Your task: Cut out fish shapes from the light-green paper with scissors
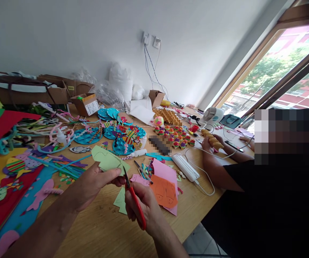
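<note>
Between thumb and fingers, my left hand (103, 179) grips a piece of light green paper (107, 159) with a curved outline drawn on it. My right hand (143, 204) is closed around red-handled scissors (136, 206), their blades at the right edge of that paper. Below the hands lies a light green scrap (120, 200), partly hidden by my right hand. Beside my right hand rests an orange sheet (165, 191) with fish outlines, on top of a pink sheet (165, 168). Several pens (143, 172) lie just beyond.
A co-worker (278, 193) on the right holds a yellow egg-carton strip (212, 139). A white power strip (186, 167) and its cable lie near the right table edge. Blue decorated plates (127, 136), pipe cleaners (40, 123), a glue bottle (61, 138) and a pink paper fish (42, 193) crowd the table.
</note>
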